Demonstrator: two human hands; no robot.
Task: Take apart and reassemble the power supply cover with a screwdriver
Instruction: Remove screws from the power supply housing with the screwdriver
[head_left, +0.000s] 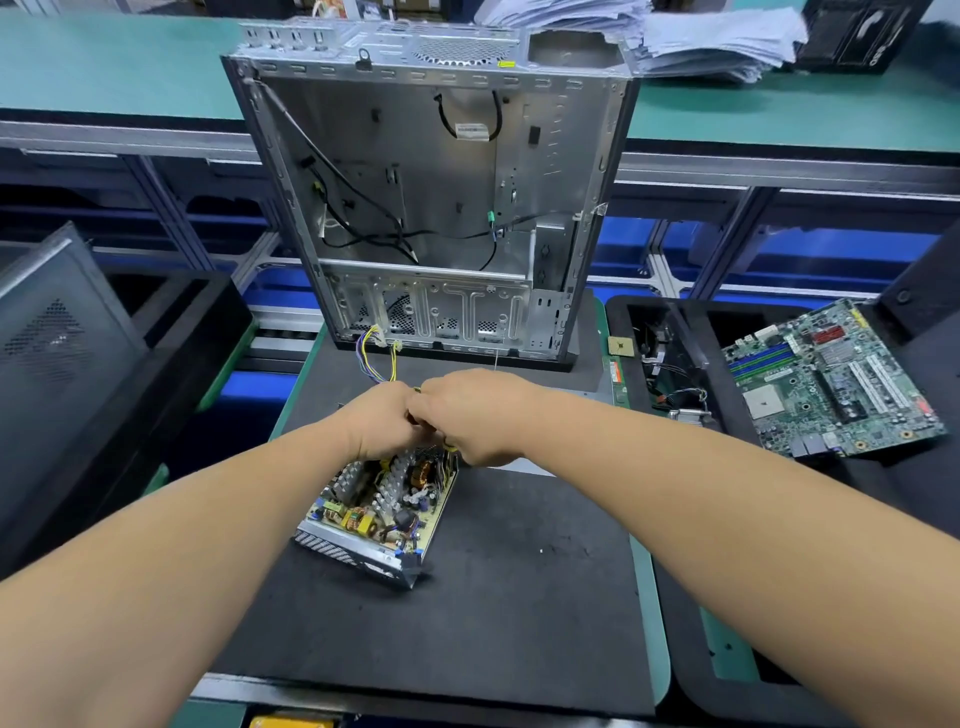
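Open power supply (376, 512) runs near-left to far-right, both hands' grips (384, 423) (475, 418) pinching its wires

No lettering comes through anywhere. The white label (471, 131) on the cable inside the open computer case (519, 171) carries print, but it's too blurred to read, and the markings on the motherboard (831, 379) at right are too small.

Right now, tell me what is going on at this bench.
A person is working on an opened power supply on a black mat; its cover is off and the circuit board shows. Both hands meet at its far end: the left hand and right hand are curled around its wires. No screwdriver is in view. An empty computer case stands behind, and a motherboard lies to the right.
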